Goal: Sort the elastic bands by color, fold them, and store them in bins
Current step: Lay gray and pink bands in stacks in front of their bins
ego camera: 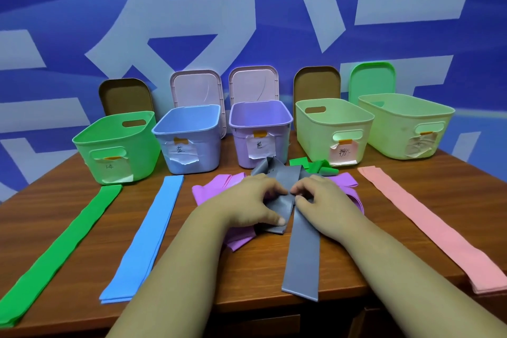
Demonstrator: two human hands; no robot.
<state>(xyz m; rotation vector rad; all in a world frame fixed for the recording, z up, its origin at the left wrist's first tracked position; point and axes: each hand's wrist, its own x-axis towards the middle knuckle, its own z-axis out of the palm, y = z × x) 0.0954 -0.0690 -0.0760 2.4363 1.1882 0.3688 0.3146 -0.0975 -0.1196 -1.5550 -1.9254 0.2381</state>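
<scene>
Two bare forearms reaching in from 6 o'clock over a brown wood-grain counter (274,261). Left hand (247,200) and right hand (315,200) meeting at centre, fingers (279,221) of both curled down and pinched onto a flat, smooth grey elastic band (301,252), folded over itself under the left thumb, its long tail running toward 6 o'clock. Beneath the hands, a crumpled heap of thin purple elastic bands (214,191), spilling to 9 and 3 o'clock; number cannot be told.

Three long flat stacks laid out like spokes: green elastic bands (63,250) at 8 o'clock, blue elastic bands (145,239) at 7 o'clock, pink elastic bands (428,225) at 4 o'clock. A small bunched green band (318,166) just past the hands at 1 o'clock.

Farther off, five open plastic bins in a row, each with a taped paper label: green rounded bin (115,143) at 10 o'clock, blue square bin (189,137), purple square bin (260,132) at 12 o'clock, two pale yellow-green handled bins (329,129) (406,123) toward 2 o'clock. Behind them, five lids upright against a blue printed wall: two brown, two pale pink, one green.
</scene>
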